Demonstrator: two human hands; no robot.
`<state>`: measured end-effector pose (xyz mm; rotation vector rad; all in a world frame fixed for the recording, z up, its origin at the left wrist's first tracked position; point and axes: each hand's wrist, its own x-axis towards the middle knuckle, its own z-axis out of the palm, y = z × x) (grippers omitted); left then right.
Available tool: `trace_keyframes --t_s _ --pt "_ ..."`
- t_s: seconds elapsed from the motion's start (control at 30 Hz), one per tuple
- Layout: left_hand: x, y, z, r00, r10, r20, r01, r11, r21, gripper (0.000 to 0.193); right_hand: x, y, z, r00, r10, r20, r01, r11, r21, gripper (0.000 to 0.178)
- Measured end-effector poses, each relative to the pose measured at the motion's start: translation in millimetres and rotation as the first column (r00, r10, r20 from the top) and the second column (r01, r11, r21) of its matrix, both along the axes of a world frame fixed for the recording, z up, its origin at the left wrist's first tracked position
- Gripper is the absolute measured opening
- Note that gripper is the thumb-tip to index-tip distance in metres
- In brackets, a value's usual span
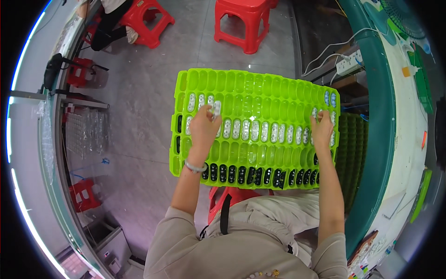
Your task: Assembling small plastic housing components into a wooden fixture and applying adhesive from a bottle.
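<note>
A bright green tray (pixel 278 144) with rows of oval pockets rests in front of me, over my lap. My left hand (pixel 203 128) is closed in a pinch on a small white oval piece (pixel 217 108) with round dots, above the second row at the left. At the right end of that row, my right hand (pixel 323 128) pinches another white oval piece (pixel 314 112). A row of white pieces (pixel 255 130) lies across the middle. Black oval pieces (pixel 241 174) sit in the row nearest me, some tilted. Two light-blue pieces (pixel 330 98) lie at the upper right.
Darker green trays (pixel 352 153) are at the right, beside a bench with a green edge (pixel 380 116). A white power strip (pixel 350 63) with cables lies beyond. Red stools (pixel 244 23) stand on the grey floor. Another person's leg (pixel 109 28) shows at the far left.
</note>
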<state>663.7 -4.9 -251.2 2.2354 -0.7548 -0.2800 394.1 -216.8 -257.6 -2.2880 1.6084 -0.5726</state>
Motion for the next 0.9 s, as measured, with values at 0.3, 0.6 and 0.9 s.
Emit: trace_keyframes --t_s 0.3,0.6,0.9 --pt "17 -42 -51 0.947 -0.137 0.292 0.032 0.940 0.338 0.046 -112 164 47 0.926 -0.275 0.260 0.193 0.933 0.303 0.008" --pt "-3 -59 -36 0.907 -0.359 0.219 0.387 0.917 -0.097 0.024 -206 278 136 0.849 -0.366 0.381 0.295 0.927 0.233 0.013" --pt "-365 -92 202 -0.203 -0.932 0.301 0.923 -0.285 -0.259 0.021 -354 360 253 0.746 -0.640 0.183 0.666 0.717 -0.207 0.027"
